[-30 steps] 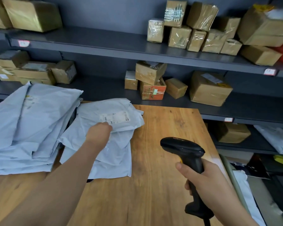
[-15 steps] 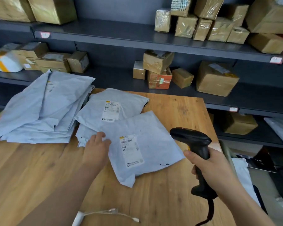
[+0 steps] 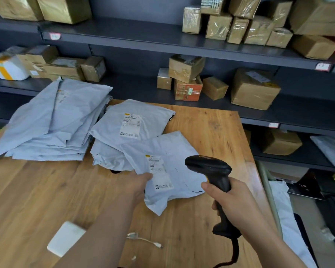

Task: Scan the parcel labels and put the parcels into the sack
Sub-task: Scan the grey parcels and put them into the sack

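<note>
A grey mailer parcel [image 3: 174, 151] with a white label [image 3: 160, 172] lies face up on the wooden table [image 3: 37, 190]. My left hand [image 3: 137, 186] grips its left edge, thumb on the label's rim. My right hand [image 3: 234, 202] holds a black barcode scanner [image 3: 209, 167], whose head hovers just right of the label. Behind it lies a second labelled grey parcel [image 3: 132, 122] on top of more mailers. A taller stack of grey parcels [image 3: 52, 120] sits at the table's left. The white sack [image 3: 290, 219] hangs by the table's right edge.
A white power bank [image 3: 66, 238] and a short white cable [image 3: 143, 239] lie near the front of the table. Dark shelves [image 3: 143, 37] behind hold many cardboard boxes [image 3: 253, 89]. The scanner's coiled cord [image 3: 234, 254] trails down at the front right.
My left hand pulled the top parcel off the small pile toward me and to the right, label up. My right hand brought the scanner in beside the label. The view tilted down.
</note>
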Motion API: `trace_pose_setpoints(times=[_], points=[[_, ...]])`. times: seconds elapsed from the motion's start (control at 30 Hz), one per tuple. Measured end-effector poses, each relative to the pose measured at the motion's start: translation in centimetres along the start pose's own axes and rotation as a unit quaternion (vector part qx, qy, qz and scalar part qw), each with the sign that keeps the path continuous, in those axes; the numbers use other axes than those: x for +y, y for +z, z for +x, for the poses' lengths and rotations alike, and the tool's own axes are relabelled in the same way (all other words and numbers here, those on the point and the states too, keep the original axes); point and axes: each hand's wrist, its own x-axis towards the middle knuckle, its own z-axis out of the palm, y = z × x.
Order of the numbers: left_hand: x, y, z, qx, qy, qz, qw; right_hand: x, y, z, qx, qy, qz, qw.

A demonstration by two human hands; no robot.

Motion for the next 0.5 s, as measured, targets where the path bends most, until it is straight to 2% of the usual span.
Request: trace_pose_setpoints(times=[0.13, 0.3, 0.37, 0.5], points=[[0.1, 0.0, -1.4, -0.077, -0.013, -0.075, 0.994, -0.1, 0.4, -0.7, -0.003, -0.009, 0.005, 1.000], [-0.6, -0.1, -2.7, -0.130, -0.027, -0.117, 0.984, -0.1, 0.9, -1.4, -0.006, -0.019, 0.000, 1.000], [-1.4, -0.2, -2.8, -0.138, -0.039, -0.122, 0.982, 0.0, 1.1, -1.5, -0.001, -0.018, -0.003, 1.000], [-3.1, -0.9, -3.3, -0.097, -0.075, -0.044, 0.991, 0.6, 1.3, -1.8, 0.003, -0.010, -0.021, 1.000]])
